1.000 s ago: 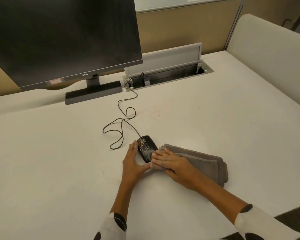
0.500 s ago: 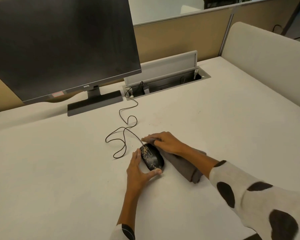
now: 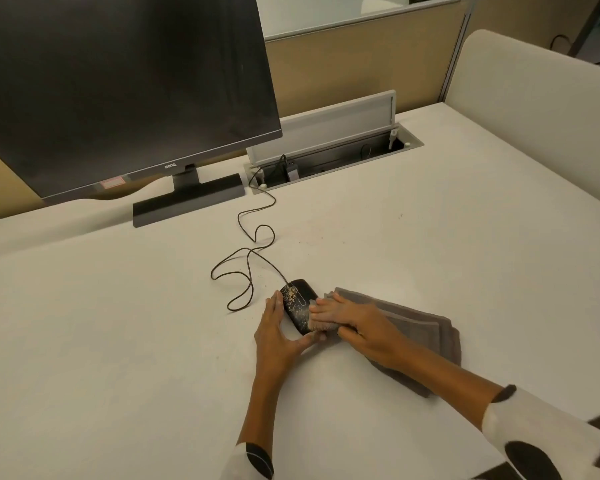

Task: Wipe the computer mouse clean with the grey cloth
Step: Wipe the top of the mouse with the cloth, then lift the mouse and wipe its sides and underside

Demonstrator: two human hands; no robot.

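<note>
A black wired mouse (image 3: 297, 308) lies on the white desk (image 3: 118, 341), its top speckled with pale crumbs. My left hand (image 3: 278, 336) cups the mouse from the left and near end, thumb under its rear. My right hand (image 3: 355, 327) lies flat on the folded grey cloth (image 3: 420, 332), pressing the cloth's left end against the mouse's right side. The cloth stretches away to the right under my forearm. The fingertips reach onto the mouse's right edge.
The mouse cable (image 3: 246, 268) loops back to an open cable tray (image 3: 329, 161) in the desk. A dark monitor (image 3: 118, 84) on its stand (image 3: 187, 202) fills the far left. A padded divider (image 3: 541, 116) borders the right side. Small specks lie on the desk near the cable.
My right hand with the cloth has slid from the mouse's far front end back along its right side toward me. My left hand kept its hold on the mouse.
</note>
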